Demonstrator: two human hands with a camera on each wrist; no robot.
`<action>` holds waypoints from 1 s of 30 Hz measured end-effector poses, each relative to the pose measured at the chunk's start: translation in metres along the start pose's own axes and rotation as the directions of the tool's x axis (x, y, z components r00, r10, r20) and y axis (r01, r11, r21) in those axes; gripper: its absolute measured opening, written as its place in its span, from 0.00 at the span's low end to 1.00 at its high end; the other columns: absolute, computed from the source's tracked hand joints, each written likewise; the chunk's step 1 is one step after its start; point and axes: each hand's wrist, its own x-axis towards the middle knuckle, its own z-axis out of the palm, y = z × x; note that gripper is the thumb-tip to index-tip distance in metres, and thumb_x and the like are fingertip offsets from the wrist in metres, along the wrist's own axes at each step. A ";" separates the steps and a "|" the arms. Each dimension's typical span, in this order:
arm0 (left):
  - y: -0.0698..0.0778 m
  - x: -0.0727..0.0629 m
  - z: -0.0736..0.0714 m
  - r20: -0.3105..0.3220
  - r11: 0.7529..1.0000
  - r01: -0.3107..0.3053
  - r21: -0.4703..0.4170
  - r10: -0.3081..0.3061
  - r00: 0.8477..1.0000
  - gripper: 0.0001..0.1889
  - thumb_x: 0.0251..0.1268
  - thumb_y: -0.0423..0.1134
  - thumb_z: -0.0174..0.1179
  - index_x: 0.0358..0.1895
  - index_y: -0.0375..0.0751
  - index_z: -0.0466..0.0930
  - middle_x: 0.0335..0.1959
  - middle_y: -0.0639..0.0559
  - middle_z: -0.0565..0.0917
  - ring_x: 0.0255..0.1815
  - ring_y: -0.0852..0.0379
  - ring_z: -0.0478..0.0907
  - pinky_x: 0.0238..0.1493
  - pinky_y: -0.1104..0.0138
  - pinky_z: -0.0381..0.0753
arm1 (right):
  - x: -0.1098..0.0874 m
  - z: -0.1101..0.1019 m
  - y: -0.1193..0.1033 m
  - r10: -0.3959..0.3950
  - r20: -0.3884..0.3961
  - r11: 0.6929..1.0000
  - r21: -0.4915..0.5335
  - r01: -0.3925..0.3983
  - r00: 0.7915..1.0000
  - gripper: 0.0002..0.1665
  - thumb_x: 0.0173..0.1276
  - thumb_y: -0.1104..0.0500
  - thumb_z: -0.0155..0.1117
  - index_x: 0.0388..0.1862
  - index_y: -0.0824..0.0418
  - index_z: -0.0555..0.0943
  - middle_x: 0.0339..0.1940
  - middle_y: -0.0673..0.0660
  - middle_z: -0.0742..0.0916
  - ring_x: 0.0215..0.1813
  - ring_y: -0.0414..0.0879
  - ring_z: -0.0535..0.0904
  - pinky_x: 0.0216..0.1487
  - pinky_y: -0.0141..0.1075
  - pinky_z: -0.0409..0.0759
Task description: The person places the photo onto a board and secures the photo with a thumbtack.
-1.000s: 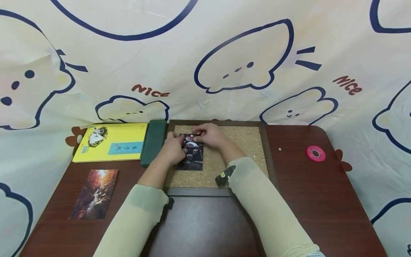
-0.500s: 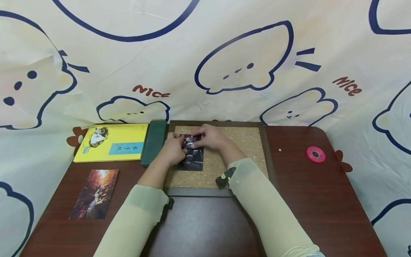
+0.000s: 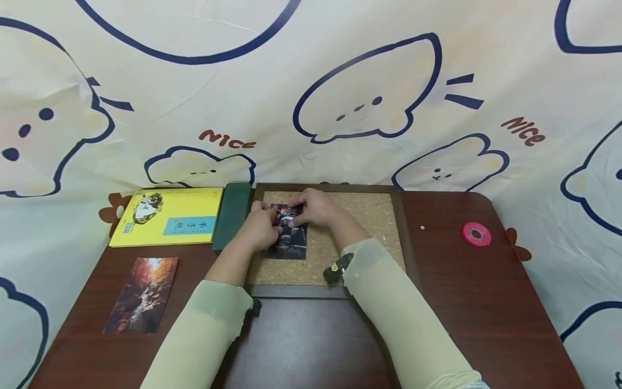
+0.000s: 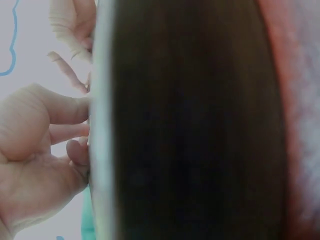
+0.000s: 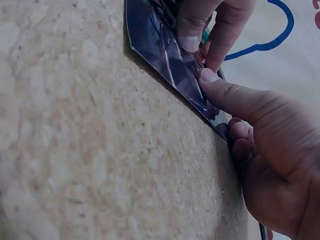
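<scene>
One dark photo [image 3: 293, 246] on corkboard [image 3: 375, 212], partly beneath left grip [image 3: 258, 229] and right grip [image 3: 316, 208].

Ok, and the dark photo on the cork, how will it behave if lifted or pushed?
The photo is likely light and bendable: its edge looks thin against the cork. It may keep its shape if moved gently, since its exposed edge runs straight. What looks like sheen suggests a slick face, so it could slide.

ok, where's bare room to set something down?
Free: table between right sleeve, pink roll and its right edge; cork between right hand and the frame's right side. Crowded: book, green box and frame side by side; dark photo under left hand and right hand.
</scene>
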 end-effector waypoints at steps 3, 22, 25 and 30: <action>0.000 -0.001 -0.003 0.016 1.000 0.009 -0.012 -0.009 1.000 0.39 0.74 0.42 0.63 0.81 0.33 0.56 0.72 0.35 0.57 0.63 0.41 0.69 0.63 0.47 0.77 | -0.001 0.001 0.000 -0.004 -0.006 1.000 0.003 0.004 1.000 0.34 0.55 0.46 0.85 0.62 0.48 0.87 0.59 0.51 0.83 0.59 0.46 0.76 0.66 0.42 0.74; -0.003 -0.016 -0.005 -0.008 0.994 -0.057 -0.096 0.057 0.998 0.41 0.67 0.46 0.70 0.80 0.40 0.63 0.74 0.34 0.61 0.63 0.39 0.73 0.64 0.42 0.76 | -0.046 0.004 0.005 -0.053 -0.186 0.989 0.123 0.077 0.981 0.34 0.64 0.54 0.78 0.69 0.55 0.80 0.55 0.54 0.78 0.50 0.44 0.78 0.53 0.36 0.80; -0.005 -0.021 -0.004 -0.040 0.988 -0.092 -0.125 0.088 0.995 0.39 0.67 0.46 0.70 0.78 0.41 0.66 0.71 0.36 0.65 0.56 0.43 0.74 0.58 0.48 0.79 | -0.056 0.003 0.005 -0.049 -0.197 0.986 0.146 0.078 0.979 0.34 0.64 0.56 0.78 0.69 0.56 0.80 0.55 0.54 0.79 0.50 0.45 0.78 0.53 0.37 0.80; -0.005 -0.032 -0.002 -0.105 0.981 -0.141 -0.130 0.128 0.986 0.34 0.68 0.45 0.68 0.76 0.41 0.71 0.69 0.39 0.69 0.52 0.45 0.74 0.51 0.52 0.79 | -0.073 0.001 0.004 -0.062 -0.174 0.984 0.154 0.090 0.983 0.34 0.64 0.57 0.78 0.69 0.57 0.79 0.59 0.55 0.78 0.52 0.46 0.78 0.54 0.36 0.80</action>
